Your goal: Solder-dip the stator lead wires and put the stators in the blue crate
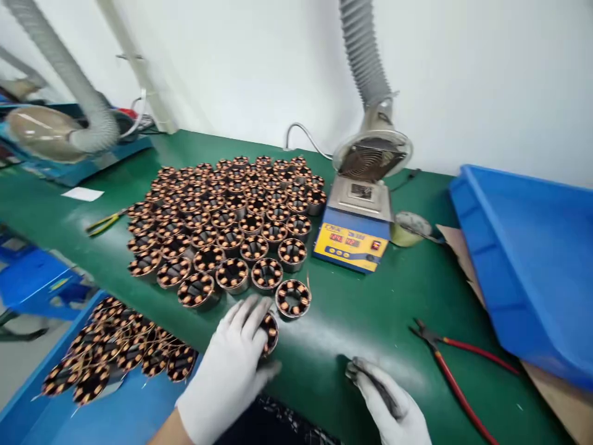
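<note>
My left hand [234, 361], in a white glove, has its fingers and thumb around a motor stator [270, 334] with copper windings, at the front of the group on the green table. Part of that stator is hidden behind the fingers. My right hand [389, 398], also gloved and darkly stained at the fingertips, rests low over the table with its fingers curled together. What those fingers hold, if anything, I cannot make out. Just beyond my left hand another stator [293, 299] stands upright, a thin wire sticking up beside it. Several more stators [231, 275] stand in close rows behind.
Right of the stators sits a blue and yellow solder pot [352, 238] beneath a fume hose [368, 55]. Red-handled cutters [451, 364] lie near a large blue bin [523, 290]. Yellow-handled pliers [104, 224] lie left. A blue crate [139, 408] below holds several stators with loose wires.
</note>
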Demonstrator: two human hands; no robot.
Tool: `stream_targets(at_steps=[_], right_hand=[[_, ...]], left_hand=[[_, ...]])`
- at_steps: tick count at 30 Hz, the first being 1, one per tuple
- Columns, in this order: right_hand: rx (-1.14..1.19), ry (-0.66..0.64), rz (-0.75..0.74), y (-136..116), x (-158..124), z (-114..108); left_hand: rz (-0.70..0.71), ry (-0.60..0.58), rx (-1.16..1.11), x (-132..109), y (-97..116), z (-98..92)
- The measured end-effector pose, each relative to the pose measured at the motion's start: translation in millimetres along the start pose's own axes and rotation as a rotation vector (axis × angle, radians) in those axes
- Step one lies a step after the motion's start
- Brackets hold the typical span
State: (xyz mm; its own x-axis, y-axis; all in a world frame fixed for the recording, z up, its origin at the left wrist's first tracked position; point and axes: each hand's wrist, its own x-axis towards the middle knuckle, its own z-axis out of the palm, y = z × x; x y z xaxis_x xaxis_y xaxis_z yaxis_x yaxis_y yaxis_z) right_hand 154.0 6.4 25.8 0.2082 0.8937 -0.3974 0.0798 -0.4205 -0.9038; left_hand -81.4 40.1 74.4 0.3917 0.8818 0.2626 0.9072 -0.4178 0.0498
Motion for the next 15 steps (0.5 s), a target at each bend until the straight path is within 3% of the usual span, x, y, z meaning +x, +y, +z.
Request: stream_targets(at_steps=[3, 6, 10, 15], right_hand=[[0.186, -0.002, 0.025, -13, 2, 1], [0.318, -0.131, 0.027, -25, 2, 0], [0.092, -0.35, 0.008, -32, 2, -9], [-0.144, -0.423, -0.047, -30, 14, -14]], left_hand=[[0.052, 0.026, -0.117, -10, 23, 8.2], [0.148, -0.021, -0.201, -6, 45, 17.0], [0.248, -0.072, -0.369, 21, 58, 28.4], [0.356, -0.028, -0.562, 45, 55, 42.2]])
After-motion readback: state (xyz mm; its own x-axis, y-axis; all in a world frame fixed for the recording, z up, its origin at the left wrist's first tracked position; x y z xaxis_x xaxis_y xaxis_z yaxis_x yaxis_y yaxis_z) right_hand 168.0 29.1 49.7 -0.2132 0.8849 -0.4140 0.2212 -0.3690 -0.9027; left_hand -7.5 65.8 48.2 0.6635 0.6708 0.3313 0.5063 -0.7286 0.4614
